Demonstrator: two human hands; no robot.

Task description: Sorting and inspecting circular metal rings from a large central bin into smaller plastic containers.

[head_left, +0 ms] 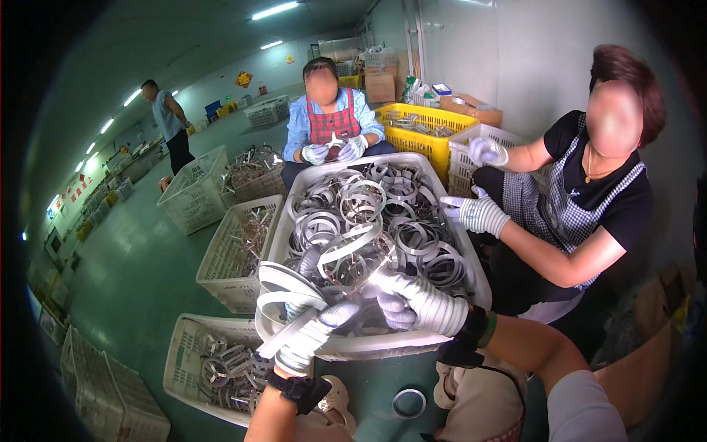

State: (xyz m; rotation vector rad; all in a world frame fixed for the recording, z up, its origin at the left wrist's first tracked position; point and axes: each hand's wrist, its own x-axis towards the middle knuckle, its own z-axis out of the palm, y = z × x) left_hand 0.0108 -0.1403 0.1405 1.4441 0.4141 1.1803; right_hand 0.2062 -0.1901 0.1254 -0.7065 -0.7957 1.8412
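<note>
Right now the metal ring (283, 291), a wide white-grey band, sits at the near rim of the big white tub (471, 258), held up by the left hand (313, 335), whose gloved fingers are closed around its lower edge. The right hand (416, 298), also in a striped glove, lies half closed on the heap of metal bands (368, 221) in the tub; whether it grips one I cannot tell. It seems to me the step in hand is picking and sorting bands out of the tangle, and the next move asks for a careful pull, because the bands hook into one another. Across the tub a co-worker's gloved hand (477, 214) rests on the far rim, near the heap. White baskets (236, 254) with more bands stand on the left, and one loose ring (408, 403) lies on the green floor.
</note>
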